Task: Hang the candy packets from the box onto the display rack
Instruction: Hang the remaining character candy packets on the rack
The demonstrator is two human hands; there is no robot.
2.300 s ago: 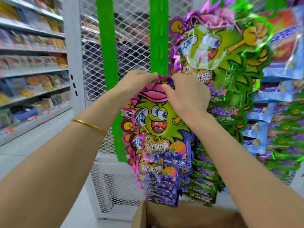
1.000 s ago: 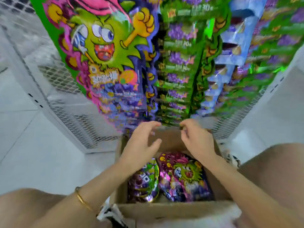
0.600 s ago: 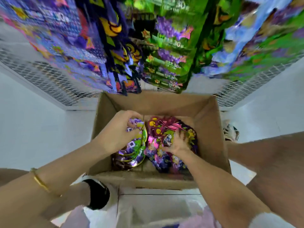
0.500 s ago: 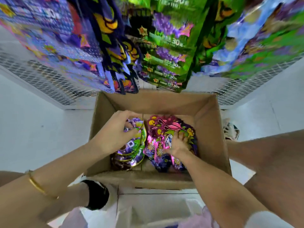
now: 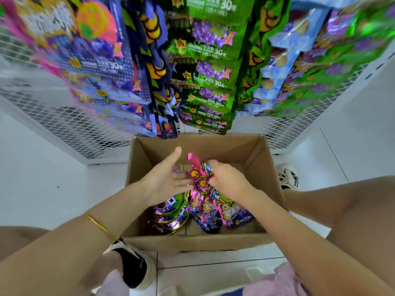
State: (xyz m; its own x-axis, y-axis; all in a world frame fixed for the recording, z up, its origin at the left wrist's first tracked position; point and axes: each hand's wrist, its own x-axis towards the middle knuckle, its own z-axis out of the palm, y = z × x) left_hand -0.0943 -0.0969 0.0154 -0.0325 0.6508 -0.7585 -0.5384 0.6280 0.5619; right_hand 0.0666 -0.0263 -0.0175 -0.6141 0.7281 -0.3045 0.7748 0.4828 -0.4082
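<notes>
head view: right hand (image 5: 226,180) gripped the packets (image 5: 213,208) by their tops inside the box (image 5: 264,165), long axis 12 to 6 o'clock; left hand (image 5: 166,178), fingers straight, lay at their 9 o'clock.

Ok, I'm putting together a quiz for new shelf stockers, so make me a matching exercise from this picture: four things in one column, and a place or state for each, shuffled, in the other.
Column one
1. left hand
2. right hand
3. purple packets
4. green grape packets

Column two
a. hanging on the rack
b. gripping a bunch of pink-edged packets
c. lying in the left half of the box
d. open, fingers straight

Pairs: 1-d, 2-b, 3-c, 4-a
</notes>
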